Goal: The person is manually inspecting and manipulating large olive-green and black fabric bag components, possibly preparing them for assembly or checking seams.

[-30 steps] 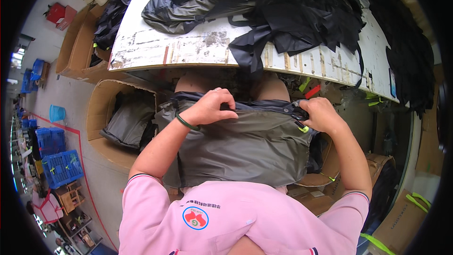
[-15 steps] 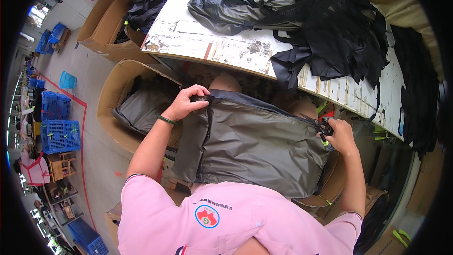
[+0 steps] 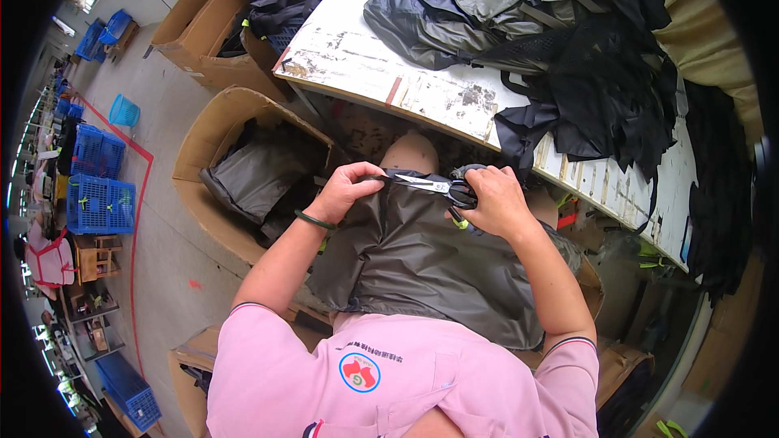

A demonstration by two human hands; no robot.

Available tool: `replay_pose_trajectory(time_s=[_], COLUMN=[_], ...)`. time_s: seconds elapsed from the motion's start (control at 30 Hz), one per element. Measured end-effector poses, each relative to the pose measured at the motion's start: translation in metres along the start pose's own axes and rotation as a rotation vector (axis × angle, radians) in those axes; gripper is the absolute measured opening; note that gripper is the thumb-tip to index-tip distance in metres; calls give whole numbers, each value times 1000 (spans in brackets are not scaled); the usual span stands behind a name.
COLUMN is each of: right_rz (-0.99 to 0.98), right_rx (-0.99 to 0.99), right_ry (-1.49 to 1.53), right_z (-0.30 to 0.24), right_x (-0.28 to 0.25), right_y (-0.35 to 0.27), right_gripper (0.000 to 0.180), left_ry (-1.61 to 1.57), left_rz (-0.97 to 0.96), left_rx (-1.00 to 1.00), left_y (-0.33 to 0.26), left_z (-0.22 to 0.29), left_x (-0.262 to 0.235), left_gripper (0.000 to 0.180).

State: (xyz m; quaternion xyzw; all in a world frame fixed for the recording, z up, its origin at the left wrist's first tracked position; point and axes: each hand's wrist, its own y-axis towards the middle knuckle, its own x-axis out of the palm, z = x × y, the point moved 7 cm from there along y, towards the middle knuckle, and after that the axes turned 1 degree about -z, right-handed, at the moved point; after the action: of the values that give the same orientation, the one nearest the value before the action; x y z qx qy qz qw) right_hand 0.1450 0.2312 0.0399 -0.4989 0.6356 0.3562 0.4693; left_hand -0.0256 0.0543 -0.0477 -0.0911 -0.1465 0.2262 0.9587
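Note:
A dark grey-green piece of coated fabric (image 3: 454, 276) lies draped across my lap. My left hand (image 3: 355, 186) pinches the fabric's black upper edge between thumb and fingers. In my right hand (image 3: 497, 199) is a pair of scissors (image 3: 434, 185) with black handles. Their blades point left along that edge, with the tips close to my left fingertips. Whether the blades touch the fabric I cannot tell. Something small and yellow-green (image 3: 460, 221) shows beneath the right hand.
A worn white table (image 3: 438, 101) stands ahead, heaped with black and grey fabric pieces (image 3: 584, 73). To the left, an open cardboard box (image 3: 195, 170) holds more grey fabric (image 3: 264, 178). Farther left are blue crates (image 3: 100, 204) beyond a red floor line (image 3: 139, 235).
My right hand has brought the scissors leftward from the fabric's right end to beside my left hand. The fabric's stretched upper edge has slackened and bunched. The view has shifted slightly.

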Motion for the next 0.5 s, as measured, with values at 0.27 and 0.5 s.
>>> replay_pose_trajectory(time_s=[0.27, 0.5], right_rz=[-9, 2], right_rx=[-41, -74], right_ry=[37, 52], right_z=[-22, -29], right_x=[4, 5], right_y=[13, 19], right_gripper=[50, 50], left_ry=[-136, -162], left_rz=[-3, -4], left_rx=[-4, 5], left_y=[-12, -14], left_z=[-6, -5], left_x=[1, 1], left_gripper=[16, 16])
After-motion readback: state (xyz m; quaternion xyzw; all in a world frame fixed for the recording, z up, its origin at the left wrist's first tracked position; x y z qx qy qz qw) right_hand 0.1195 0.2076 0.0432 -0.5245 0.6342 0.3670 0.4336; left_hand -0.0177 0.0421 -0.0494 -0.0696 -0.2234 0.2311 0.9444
